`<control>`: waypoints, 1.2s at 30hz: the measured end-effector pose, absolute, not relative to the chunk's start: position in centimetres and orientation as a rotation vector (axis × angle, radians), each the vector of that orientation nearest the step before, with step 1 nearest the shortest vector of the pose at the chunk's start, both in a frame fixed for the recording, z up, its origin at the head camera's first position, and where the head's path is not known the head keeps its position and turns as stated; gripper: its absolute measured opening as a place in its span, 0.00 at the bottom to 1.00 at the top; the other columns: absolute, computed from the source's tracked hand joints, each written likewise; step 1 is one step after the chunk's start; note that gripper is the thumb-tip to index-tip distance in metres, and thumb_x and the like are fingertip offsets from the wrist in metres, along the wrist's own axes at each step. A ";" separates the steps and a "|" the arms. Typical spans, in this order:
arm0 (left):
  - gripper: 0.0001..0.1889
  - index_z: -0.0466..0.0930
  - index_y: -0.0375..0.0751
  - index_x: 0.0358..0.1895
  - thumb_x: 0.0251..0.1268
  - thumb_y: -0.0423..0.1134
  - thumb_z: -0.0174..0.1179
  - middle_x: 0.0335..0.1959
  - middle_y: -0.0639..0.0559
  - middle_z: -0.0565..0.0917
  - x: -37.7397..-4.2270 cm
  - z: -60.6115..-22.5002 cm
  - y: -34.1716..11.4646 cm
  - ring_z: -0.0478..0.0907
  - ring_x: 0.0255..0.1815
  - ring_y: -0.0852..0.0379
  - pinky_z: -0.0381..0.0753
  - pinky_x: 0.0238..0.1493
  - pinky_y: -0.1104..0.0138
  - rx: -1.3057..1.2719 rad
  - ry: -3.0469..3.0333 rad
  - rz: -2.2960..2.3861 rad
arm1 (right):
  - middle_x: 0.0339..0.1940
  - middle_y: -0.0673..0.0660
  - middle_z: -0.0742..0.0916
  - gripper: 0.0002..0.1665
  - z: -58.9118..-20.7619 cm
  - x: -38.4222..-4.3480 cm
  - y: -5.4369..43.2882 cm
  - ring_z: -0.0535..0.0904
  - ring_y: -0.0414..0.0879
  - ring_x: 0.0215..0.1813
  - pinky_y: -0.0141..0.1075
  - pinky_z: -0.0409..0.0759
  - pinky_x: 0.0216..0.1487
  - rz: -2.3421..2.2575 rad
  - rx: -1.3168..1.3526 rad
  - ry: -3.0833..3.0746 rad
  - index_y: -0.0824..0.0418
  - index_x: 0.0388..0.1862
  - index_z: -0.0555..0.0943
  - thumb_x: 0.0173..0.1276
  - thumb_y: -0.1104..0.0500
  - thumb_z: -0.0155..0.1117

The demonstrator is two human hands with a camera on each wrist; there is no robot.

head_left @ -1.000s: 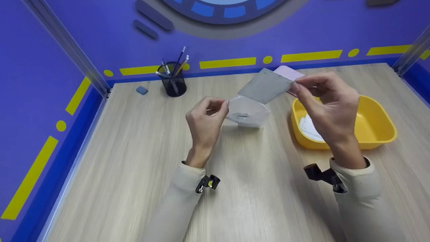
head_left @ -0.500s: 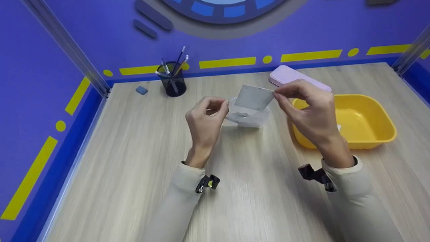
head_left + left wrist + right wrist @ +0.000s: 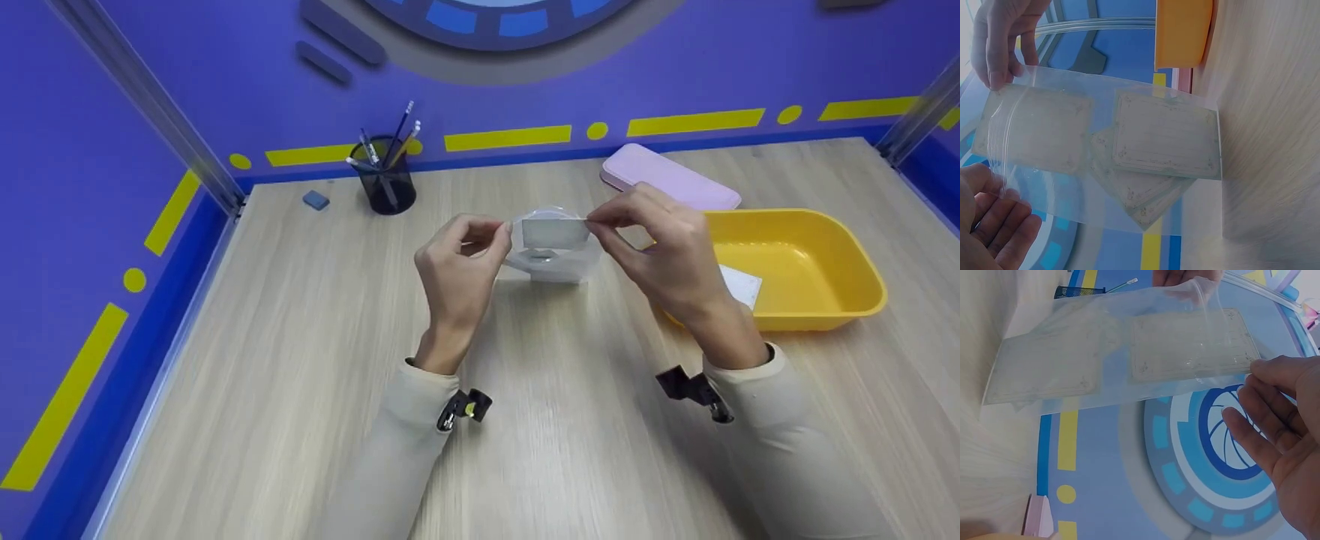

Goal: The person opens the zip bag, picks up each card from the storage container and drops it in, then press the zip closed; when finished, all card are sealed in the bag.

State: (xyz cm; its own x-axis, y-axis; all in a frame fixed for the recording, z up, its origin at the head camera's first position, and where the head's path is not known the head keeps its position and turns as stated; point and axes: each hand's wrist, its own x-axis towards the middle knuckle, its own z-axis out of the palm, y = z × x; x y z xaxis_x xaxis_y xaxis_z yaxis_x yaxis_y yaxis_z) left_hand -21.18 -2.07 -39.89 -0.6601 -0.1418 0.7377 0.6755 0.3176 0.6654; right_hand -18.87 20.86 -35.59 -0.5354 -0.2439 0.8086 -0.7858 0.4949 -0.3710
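Observation:
A clear zip bag [image 3: 562,270] stands on its bottom edge on the table, mouth upward. My left hand [image 3: 459,281] pinches the left side of its mouth between thumb and fingers. Pale cards with decorated borders [image 3: 1168,135] lie stacked and partly fanned in the bag's lower part. My right hand [image 3: 667,259] pinches a corner of another card [image 3: 555,233], which is inside the bag's upper part. In the right wrist view that card [image 3: 1190,349] is seen through the film, its pinched corner at the mouth by my thumb.
Right of the bag is a yellow bin [image 3: 806,259] holding white cards [image 3: 742,286], partly hidden by my right wrist. A pink case [image 3: 667,176] lies behind it. A mesh pen cup [image 3: 386,187] and a blue eraser [image 3: 316,199] are at the back left.
My right hand has moved left and brought the card from above and right of the bag down into its mouth. The left hand has stayed in place on the bag.

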 end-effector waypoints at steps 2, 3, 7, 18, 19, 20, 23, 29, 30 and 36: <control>0.03 0.88 0.34 0.35 0.63 0.27 0.73 0.32 0.48 0.90 -21.2 -39.9 -2.1 0.88 0.34 0.57 0.90 0.40 0.68 -0.475 -1.858 -1.420 | 0.37 0.57 0.90 0.12 -35.7 -19.0 20.8 0.85 0.47 0.40 0.23 0.81 0.46 0.992 0.847 -2.044 0.67 0.40 0.88 0.61 0.79 0.75; 0.03 0.88 0.34 0.35 0.63 0.27 0.73 0.32 0.48 0.90 -21.2 -39.9 -2.1 0.88 0.34 0.57 0.90 0.40 0.68 -0.474 -1.858 -1.420 | 0.37 0.57 0.90 0.12 -35.8 -19.0 20.8 0.85 0.47 0.40 0.23 0.81 0.47 0.991 0.846 -2.048 0.67 0.40 0.88 0.61 0.79 0.75; 0.03 0.88 0.34 0.35 0.62 0.27 0.73 0.31 0.49 0.89 -21.2 -39.9 -2.1 0.87 0.32 0.58 0.90 0.39 0.68 -0.470 -1.857 -1.425 | 0.37 0.57 0.90 0.13 -36.0 -19.1 20.8 0.85 0.46 0.40 0.23 0.82 0.47 1.006 0.845 -2.063 0.67 0.40 0.88 0.61 0.80 0.75; 0.03 0.89 0.34 0.35 0.62 0.27 0.74 0.31 0.50 0.89 -21.2 -39.9 -2.0 0.87 0.32 0.58 0.90 0.39 0.68 -0.469 -1.856 -1.438 | 0.40 0.57 0.87 0.09 -36.1 -19.3 21.3 0.85 0.46 0.44 0.28 0.84 0.51 1.009 0.853 -2.211 0.67 0.41 0.87 0.64 0.76 0.75; 0.03 0.89 0.34 0.35 0.62 0.27 0.74 0.31 0.50 0.89 -21.2 -39.9 -2.0 0.87 0.33 0.58 0.90 0.39 0.68 -0.470 -1.856 -1.436 | 0.40 0.57 0.87 0.09 -36.1 -19.3 21.3 0.85 0.45 0.44 0.28 0.85 0.52 1.004 0.856 -2.225 0.67 0.41 0.87 0.64 0.75 0.75; 0.03 0.89 0.35 0.35 0.62 0.27 0.74 0.31 0.50 0.89 -21.2 -39.9 -2.0 0.87 0.33 0.59 0.90 0.39 0.68 -0.470 -1.857 -1.435 | 0.40 0.57 0.87 0.09 -36.1 -19.3 21.3 0.85 0.45 0.44 0.28 0.85 0.52 0.996 0.858 -2.236 0.66 0.41 0.87 0.64 0.75 0.75; 0.03 0.89 0.35 0.35 0.62 0.27 0.74 0.31 0.50 0.89 -21.2 -39.9 -2.0 0.87 0.33 0.59 0.90 0.39 0.68 -0.471 -1.856 -1.433 | 0.40 0.56 0.87 0.09 -36.0 -19.3 21.4 0.85 0.45 0.43 0.29 0.85 0.50 0.981 0.865 -2.261 0.66 0.40 0.88 0.64 0.75 0.76; 0.03 0.89 0.35 0.35 0.62 0.27 0.74 0.31 0.50 0.89 -21.3 -39.9 -2.0 0.87 0.33 0.58 0.89 0.39 0.68 -0.475 -1.851 -1.427 | 0.41 0.54 0.88 0.08 -35.7 -19.1 21.6 0.85 0.46 0.43 0.26 0.82 0.49 0.927 0.874 -2.310 0.64 0.40 0.88 0.65 0.73 0.77; 0.03 0.89 0.34 0.35 0.62 0.27 0.74 0.31 0.50 0.89 -21.4 -39.9 -2.0 0.87 0.33 0.58 0.89 0.39 0.68 -0.476 -1.849 -1.426 | 0.41 0.54 0.88 0.08 -35.6 -19.0 21.7 0.85 0.46 0.43 0.26 0.82 0.49 0.921 0.876 -2.313 0.64 0.40 0.88 0.65 0.73 0.77; 0.03 0.89 0.34 0.34 0.61 0.27 0.73 0.30 0.50 0.89 -21.4 -40.0 -2.1 0.87 0.32 0.58 0.89 0.38 0.69 -0.481 -1.844 -1.412 | 0.41 0.55 0.88 0.08 -35.0 -18.9 22.2 0.85 0.48 0.42 0.26 0.81 0.49 0.904 0.872 -2.316 0.64 0.40 0.88 0.65 0.72 0.76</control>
